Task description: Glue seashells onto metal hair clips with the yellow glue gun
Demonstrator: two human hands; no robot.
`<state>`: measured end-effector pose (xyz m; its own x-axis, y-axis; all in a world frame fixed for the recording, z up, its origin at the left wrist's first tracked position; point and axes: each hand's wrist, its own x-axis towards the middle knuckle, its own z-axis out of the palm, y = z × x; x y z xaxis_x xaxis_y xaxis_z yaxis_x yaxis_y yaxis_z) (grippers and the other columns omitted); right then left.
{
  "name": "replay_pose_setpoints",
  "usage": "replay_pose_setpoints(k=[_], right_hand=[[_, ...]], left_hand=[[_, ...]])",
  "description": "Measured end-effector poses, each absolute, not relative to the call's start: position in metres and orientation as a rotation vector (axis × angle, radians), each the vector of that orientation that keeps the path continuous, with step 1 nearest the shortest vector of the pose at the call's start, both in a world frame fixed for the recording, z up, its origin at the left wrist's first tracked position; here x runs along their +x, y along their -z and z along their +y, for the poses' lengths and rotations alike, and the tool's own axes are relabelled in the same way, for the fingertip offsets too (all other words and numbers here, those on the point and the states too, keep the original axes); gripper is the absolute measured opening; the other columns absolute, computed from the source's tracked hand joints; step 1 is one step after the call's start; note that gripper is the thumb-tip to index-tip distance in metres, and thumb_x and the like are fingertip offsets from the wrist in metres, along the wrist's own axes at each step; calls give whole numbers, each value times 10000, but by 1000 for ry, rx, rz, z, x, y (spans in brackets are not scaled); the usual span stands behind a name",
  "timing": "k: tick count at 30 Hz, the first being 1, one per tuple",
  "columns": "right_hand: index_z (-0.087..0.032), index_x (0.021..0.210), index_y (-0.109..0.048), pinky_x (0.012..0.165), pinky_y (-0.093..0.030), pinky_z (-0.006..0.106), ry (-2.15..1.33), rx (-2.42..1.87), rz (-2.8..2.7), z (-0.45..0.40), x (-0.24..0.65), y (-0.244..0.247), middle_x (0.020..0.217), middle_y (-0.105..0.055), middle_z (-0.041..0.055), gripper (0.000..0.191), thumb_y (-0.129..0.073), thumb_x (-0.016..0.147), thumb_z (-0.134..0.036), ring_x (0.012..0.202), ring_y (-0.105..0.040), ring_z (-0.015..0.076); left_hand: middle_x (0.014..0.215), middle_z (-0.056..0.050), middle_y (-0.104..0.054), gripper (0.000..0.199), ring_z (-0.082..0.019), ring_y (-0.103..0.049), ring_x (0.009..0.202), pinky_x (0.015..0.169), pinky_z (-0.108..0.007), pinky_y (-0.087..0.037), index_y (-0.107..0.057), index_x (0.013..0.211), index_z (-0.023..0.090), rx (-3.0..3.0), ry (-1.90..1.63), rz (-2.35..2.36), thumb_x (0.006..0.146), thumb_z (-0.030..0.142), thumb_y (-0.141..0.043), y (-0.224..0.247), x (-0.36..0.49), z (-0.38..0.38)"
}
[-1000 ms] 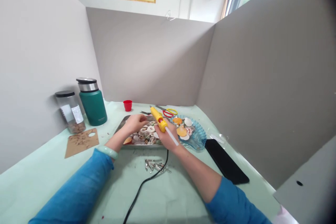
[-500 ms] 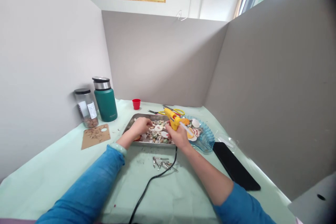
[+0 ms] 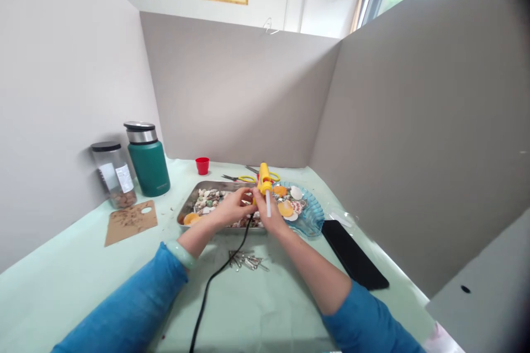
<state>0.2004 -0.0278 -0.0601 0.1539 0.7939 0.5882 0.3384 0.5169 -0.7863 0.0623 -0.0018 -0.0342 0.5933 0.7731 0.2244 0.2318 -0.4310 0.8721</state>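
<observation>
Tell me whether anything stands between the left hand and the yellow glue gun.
Nothing visible does. The left hand sits right beside the glue gun, which the right hand holds over the metal tray of shells.

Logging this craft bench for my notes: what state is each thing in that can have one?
Yellow glue gun: held upright in right hand, glue stick loaded.
Left hand: fingers at the gun.
Green thermos flask: lid on.
Clear jar: lidded, partly filled.
Steel tray: holds shells.
Yellow-handled scissors: lying flat.
Black phone: screen dark.
</observation>
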Motion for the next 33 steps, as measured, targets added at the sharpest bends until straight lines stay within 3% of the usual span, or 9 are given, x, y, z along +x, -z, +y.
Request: replay_pose_setpoints(k=[6, 9, 13, 17, 20, 26, 33], right_hand=[[-156, 1233, -472, 1003, -363, 402, -256, -1132, -1728, -43, 194, 52, 1215, -523, 142, 413, -428, 898, -392, 1139, -485, 235], [-167, 1311, -437, 1008, -359, 366, -214, -1083, -1869, -43, 204, 43, 1289, -503, 130, 452, -415, 916, -385, 1172, -473, 213], [-177, 1062, -639, 917, -403, 297, -40, -1252, -1703, -31, 245, 28, 1098, -616, 89, 310, -440, 906, -356, 1049, -546, 184], [-210, 849, -718, 724, -413, 286, 22, -1826, -1666, -20, 289, 26, 902, -649, 69, 215, -514, 828, -277, 834, -594, 199], [-242, 861, -727, 664, -389, 275, 13, -1968, -1795, -17, 302, 33, 912, -659, 61, 197, -544, 800, -281, 807, -597, 206], [-208, 900, -719, 718, -389, 285, 120, -2044, -1929, -15, 294, 44, 990, -634, 117, 197, -574, 777, -261, 910, -580, 241], [-207, 905, -692, 742, -392, 281, 164, -2036, -1913, -10, 293, 50, 975, -619, 106, 195, -538, 790, -240, 935, -561, 232]], left_hand=[[1041, -100, -666, 473, -244, -615, 930, 824, -353, -480, -571, 1123, 139, 2105, -1002, 1026, 651, 161, -545, 46, 69, 2], [882, -75, -675, 348, -224, -625, 807, 722, -323, -493, -600, 1010, 120, 1964, -967, 1043, 694, 254, -544, 43, 63, 2], [703, -30, -640, 380, -185, -606, 659, 618, -283, -473, -606, 956, 120, 1785, -920, 1116, 712, 412, -591, 36, 51, -6], [758, -43, -654, 415, -188, -617, 707, 674, -290, -476, -615, 966, 124, 1818, -935, 1049, 698, 440, -614, 33, 44, -12], [737, -42, -649, 445, -187, -610, 677, 646, -293, -473, -608, 982, 117, 1809, -928, 1060, 690, 452, -616, 33, 45, -14], [658, -18, -607, 412, -173, -563, 606, 564, -273, -436, -615, 941, 122, 1869, -894, 1117, 690, 448, -602, 31, 47, -17], [609, 12, -565, 385, -146, -525, 546, 511, -248, -404, -618, 919, 135, 1837, -892, 1144, 677, 434, -613, 28, 48, -21]])
